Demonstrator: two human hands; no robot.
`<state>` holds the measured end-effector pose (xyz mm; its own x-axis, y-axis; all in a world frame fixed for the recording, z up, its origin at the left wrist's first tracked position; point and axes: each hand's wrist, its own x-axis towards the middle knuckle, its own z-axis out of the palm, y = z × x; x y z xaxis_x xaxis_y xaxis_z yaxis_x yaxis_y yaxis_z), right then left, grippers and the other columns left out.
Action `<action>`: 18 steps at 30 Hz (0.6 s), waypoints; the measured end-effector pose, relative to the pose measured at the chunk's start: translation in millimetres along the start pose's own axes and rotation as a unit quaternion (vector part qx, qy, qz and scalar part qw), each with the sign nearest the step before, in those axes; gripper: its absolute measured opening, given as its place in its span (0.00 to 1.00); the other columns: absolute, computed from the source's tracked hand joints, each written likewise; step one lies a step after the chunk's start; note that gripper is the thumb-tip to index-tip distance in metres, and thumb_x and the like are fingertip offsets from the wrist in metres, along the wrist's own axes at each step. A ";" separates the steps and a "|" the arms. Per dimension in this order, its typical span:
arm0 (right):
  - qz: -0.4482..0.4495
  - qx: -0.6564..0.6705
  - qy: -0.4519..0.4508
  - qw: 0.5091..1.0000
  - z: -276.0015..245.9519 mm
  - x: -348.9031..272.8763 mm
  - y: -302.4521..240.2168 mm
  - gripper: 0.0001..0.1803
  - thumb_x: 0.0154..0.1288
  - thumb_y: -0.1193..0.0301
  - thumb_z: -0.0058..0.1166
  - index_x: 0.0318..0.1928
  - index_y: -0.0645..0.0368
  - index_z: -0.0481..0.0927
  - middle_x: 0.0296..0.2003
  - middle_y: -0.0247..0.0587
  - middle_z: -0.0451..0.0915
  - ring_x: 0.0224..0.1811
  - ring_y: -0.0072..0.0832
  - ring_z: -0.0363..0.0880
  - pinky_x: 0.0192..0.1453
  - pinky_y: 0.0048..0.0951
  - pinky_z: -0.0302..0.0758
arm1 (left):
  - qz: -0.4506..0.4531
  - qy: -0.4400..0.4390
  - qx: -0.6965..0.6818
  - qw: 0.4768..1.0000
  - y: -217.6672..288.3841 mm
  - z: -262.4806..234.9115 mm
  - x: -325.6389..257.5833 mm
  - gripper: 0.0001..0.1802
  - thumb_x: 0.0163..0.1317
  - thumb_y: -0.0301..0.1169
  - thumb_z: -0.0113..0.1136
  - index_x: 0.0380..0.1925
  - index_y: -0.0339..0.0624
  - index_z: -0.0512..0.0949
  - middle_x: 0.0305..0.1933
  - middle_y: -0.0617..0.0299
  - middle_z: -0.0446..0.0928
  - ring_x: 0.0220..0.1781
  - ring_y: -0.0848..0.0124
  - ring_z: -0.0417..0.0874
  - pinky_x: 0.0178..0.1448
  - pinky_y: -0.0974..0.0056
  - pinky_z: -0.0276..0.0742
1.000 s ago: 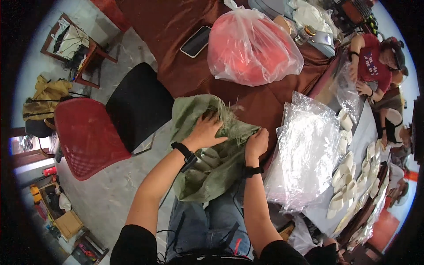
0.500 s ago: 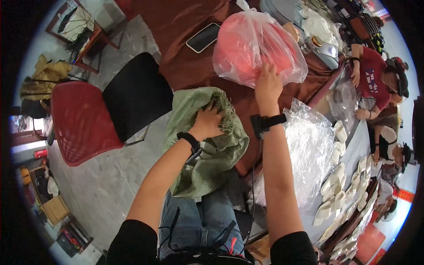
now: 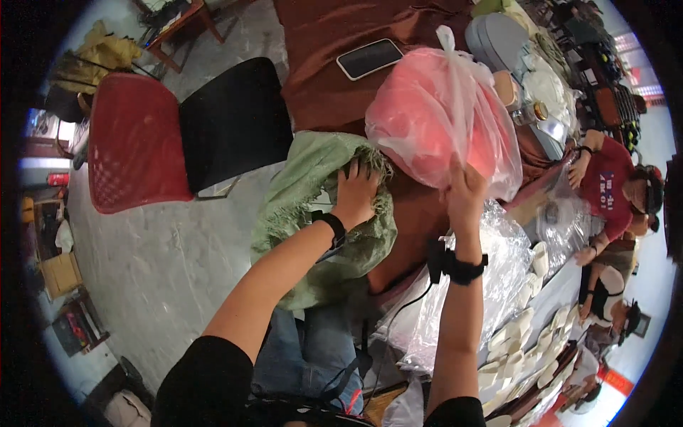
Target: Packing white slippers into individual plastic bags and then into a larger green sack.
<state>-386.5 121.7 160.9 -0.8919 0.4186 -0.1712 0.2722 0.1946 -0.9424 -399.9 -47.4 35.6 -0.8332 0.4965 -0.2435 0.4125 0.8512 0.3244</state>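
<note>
My right hand (image 3: 466, 192) is closed on the gathered film of a see-through plastic bag (image 3: 445, 107), pulling a fold of it taut toward me. Something pinkish red fills that bag, which rests on the brown cloth. In front of me a green woven sack (image 3: 284, 199) with a frayed rim stands with its mouth open. My left hand (image 3: 356, 193) is inside the mouth, its fingers stretched apart against the far rim. What lies deeper in the sack is mostly hidden by my left forearm.
A phone (image 3: 370, 58) lies on the brown cloth (image 3: 313, 92). Clear plastic sheets (image 3: 491, 260) and rows of pale slippers (image 3: 516, 331) are to the right. A red and black chair (image 3: 235, 132) stands left. A person in a red shirt (image 3: 608, 181) works at far right.
My right hand has gone from lying against the plastic bag to gripping its film and drawing it toward me. The left hand stays at the sack's mouth. The whole view has shifted.
</note>
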 end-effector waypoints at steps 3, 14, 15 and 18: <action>-0.018 0.057 0.041 0.997 -1.9 -21.2 -20.2 0.21 0.70 0.61 0.46 0.19 0.55 0.70 0.12 0.25 0.66 0.13 0.12 0.61 0.16 0.17 0.57 | 0.021 0.133 0.051 0.990 4.9 9.1 -3.3 0.24 0.49 0.31 0.57 0.48 0.39 0.73 0.61 0.44 0.62 0.64 0.49 0.59 0.60 0.42 0.58; -0.006 0.086 -0.090 0.992 6.9 -46.9 -13.6 0.19 0.71 0.64 0.45 0.23 0.60 0.72 0.18 0.24 0.68 0.21 0.11 0.63 0.24 0.17 0.63 | -0.061 0.189 -0.303 0.932 51.7 27.0 -28.1 0.18 0.47 0.27 0.56 0.41 0.34 0.74 0.49 0.39 0.69 0.54 0.46 0.68 0.51 0.50 0.66; -0.006 0.085 -0.093 0.992 8.4 -47.3 -13.3 0.19 0.71 0.64 0.45 0.23 0.60 0.72 0.18 0.24 0.68 0.21 0.11 0.63 0.24 0.17 0.63 | -0.073 0.203 -0.360 0.907 59.3 19.9 -35.3 0.19 0.47 0.27 0.56 0.43 0.35 0.72 0.49 0.39 0.68 0.53 0.47 0.69 0.51 0.51 0.67; -0.019 0.087 -0.137 0.987 13.9 -47.0 -12.9 0.19 0.71 0.65 0.45 0.22 0.60 0.71 0.18 0.24 0.67 0.22 0.12 0.63 0.25 0.18 0.63 | -0.094 0.245 -0.283 0.922 74.3 23.2 -57.4 0.23 0.49 0.27 0.57 0.48 0.34 0.69 0.50 0.40 0.68 0.51 0.47 0.70 0.50 0.50 0.68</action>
<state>-353.1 87.2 177.1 -0.9710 0.1539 -0.1830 0.1912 0.0399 -0.9807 -312.9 -8.8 52.5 -0.9942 0.0940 0.0530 0.1001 0.6207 0.7776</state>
